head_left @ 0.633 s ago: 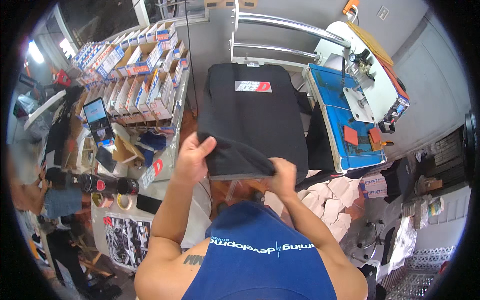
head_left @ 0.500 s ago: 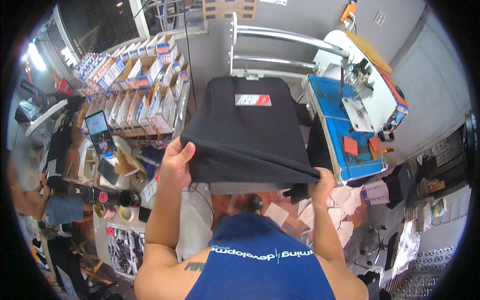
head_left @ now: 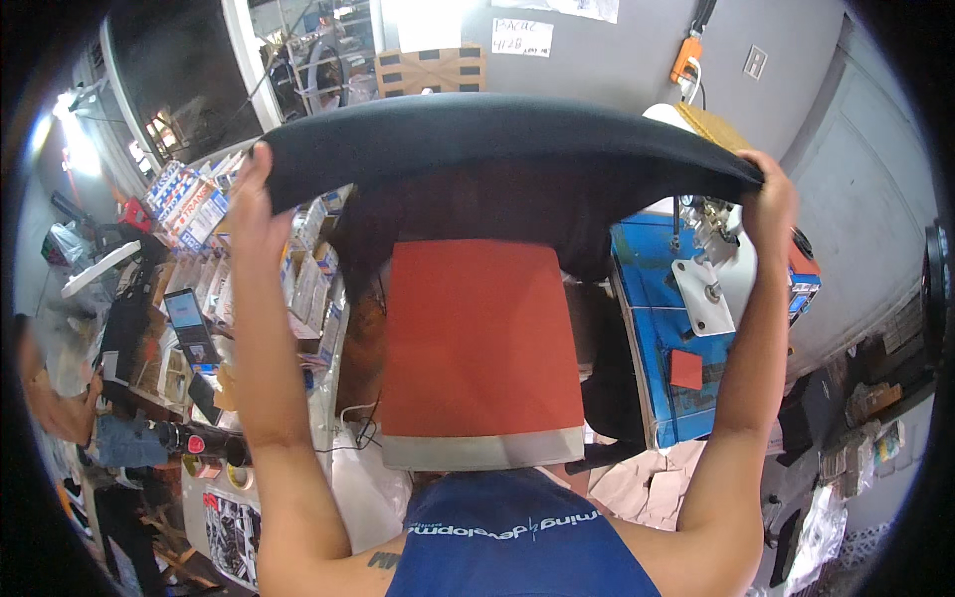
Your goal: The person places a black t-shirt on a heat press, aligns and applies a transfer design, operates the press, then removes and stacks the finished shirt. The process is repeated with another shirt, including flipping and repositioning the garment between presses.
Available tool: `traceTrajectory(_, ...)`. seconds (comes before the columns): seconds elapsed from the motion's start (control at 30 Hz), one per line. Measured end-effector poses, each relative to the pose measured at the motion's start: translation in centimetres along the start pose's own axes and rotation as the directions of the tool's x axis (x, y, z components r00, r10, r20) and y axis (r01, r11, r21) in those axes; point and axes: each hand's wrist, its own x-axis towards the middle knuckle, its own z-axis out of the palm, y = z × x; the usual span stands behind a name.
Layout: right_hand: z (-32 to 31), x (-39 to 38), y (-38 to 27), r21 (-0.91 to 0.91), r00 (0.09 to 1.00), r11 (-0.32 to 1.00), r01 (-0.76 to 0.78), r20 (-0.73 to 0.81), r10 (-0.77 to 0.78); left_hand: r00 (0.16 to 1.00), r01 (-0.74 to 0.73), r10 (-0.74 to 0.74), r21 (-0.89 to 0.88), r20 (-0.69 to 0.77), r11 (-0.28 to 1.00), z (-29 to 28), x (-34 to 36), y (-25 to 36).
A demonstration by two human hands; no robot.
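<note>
Holding up the black cloth [head_left: 497,139]: you have it spread wide between your hands, raised above the far end of the red pad, its lower folds hanging there.
Left hand [head_left: 257,194]: you grip the cloth's left end, thumb up; your finger details are blurred.
Right hand [head_left: 769,199]: your fingers close round the cloth's right end.
Red pad [head_left: 482,343]: lies bare before you, pale along its near edge.
Blue bed [head_left: 652,343]: right of the pad, bearing a small red square [head_left: 685,369].
Cardboard boxes [head_left: 194,214]: stacked beyond your left forearm.
</note>
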Motion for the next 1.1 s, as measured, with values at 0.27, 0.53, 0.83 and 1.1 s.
traceTrajectory(0.27,-9.0,-13.6,-4.9,-0.047,0.439,0.903,-0.427,0.862,0.253,0.668,0.644,-0.738,0.567,-0.091,0.513,-6.3,-19.5,-0.5)
traceTrajectory(0.53,15.5,-17.4,-4.9,0.396,0.660,0.701,-0.593,0.738,0.142,0.911,0.096,-0.399,0.888,0.103,0.449,-9.1,-9.4,-17.4)
traceTrajectory(0.83,41.2,-21.9,-0.4,-0.190,0.032,0.358,-0.914,0.846,0.532,0.902,-0.250,-0.401,0.949,0.158,-0.190,-6.0,0.6,-35.4)
traceTrajectory(1.1,40.1,-15.6,0.6,-0.258,0.490,0.824,-0.504,0.700,0.519,0.842,-0.430,-0.444,0.878,0.307,-0.210,-2.5,5.2,-34.5)
